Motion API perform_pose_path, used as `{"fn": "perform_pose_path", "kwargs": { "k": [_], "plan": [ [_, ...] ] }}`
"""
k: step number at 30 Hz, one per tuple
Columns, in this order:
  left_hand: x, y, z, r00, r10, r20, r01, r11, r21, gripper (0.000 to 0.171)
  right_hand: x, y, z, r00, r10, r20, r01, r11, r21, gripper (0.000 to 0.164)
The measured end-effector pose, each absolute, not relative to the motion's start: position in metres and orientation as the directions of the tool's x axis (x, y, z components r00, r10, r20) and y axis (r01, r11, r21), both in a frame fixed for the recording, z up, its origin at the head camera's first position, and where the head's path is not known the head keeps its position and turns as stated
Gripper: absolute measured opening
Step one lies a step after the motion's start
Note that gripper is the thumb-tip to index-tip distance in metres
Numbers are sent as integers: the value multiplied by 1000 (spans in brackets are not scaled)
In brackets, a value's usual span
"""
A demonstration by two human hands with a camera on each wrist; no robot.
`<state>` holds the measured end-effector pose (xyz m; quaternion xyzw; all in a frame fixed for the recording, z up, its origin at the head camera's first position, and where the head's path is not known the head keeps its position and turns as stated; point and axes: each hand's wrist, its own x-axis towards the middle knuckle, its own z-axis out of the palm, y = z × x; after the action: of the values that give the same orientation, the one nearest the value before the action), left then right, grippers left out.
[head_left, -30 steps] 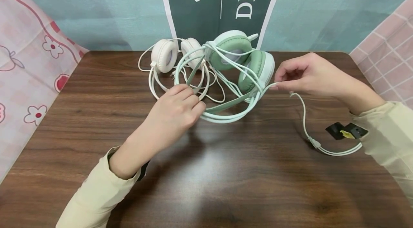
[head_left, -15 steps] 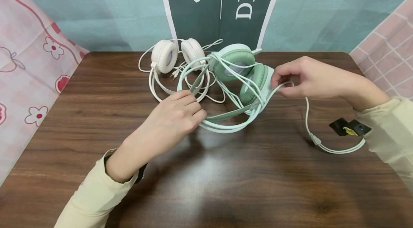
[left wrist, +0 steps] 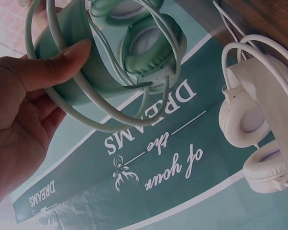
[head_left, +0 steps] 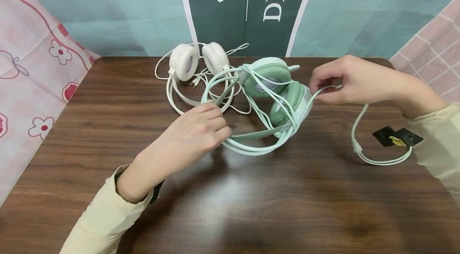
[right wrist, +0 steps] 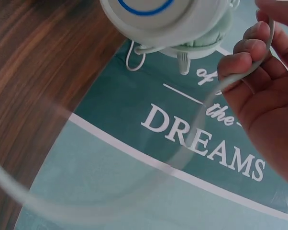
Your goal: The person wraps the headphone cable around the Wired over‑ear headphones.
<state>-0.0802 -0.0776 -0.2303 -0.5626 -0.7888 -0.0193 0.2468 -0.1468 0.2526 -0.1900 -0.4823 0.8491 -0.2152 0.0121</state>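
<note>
Mint-green headphones (head_left: 267, 80) with green ear pads are held over the table's middle. My left hand (head_left: 192, 132) grips them by the headband (head_left: 251, 149); in the left wrist view its thumb (left wrist: 77, 53) lies across the band's tubes. Loops of the pale cable (head_left: 264, 80) wrap over the ear cups and headband. To the right of the cups, my right hand (head_left: 346, 80) pinches the cable between thumb and fingers. From that hand the cable (right wrist: 201, 110) runs on in a loose curve, down to a splitter (head_left: 356, 146) at the right.
White headphones (head_left: 185, 62) lie at the back left, partly behind the green ones, with their cord and plug around them. The wooden table (head_left: 273, 198) meets a blue cloth backdrop (head_left: 118, 14) with a dark green banner (head_left: 244, 10). A black wrist strap (head_left: 397, 137) shows at the right sleeve.
The green headphones have come lower and slightly right. My right hand has drawn away to the right, a longer stretch of cable now showing through its fingers. The left hand still grips the headband.
</note>
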Motion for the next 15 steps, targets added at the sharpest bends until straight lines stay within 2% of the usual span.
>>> {"fn": "perform_pose_path", "kwargs": {
  "k": [4, 10, 15],
  "plan": [
    [-79, -79, -229, -237, 890, 389, 906, 346, -242, 17, -148, 260, -185, -576, -797, 183, -787, 478, -390, 35],
    [-77, -80, -229, -219, 902, 372, 915, 322, -242, 17, -154, 271, -176, -584, -784, 210, -780, 471, -412, 26],
    [-76, -79, -231, -188, 909, 372, 937, 280, -210, 18, -153, 275, -168, -653, -726, 214, -730, 530, -431, 29]
  ]
}}
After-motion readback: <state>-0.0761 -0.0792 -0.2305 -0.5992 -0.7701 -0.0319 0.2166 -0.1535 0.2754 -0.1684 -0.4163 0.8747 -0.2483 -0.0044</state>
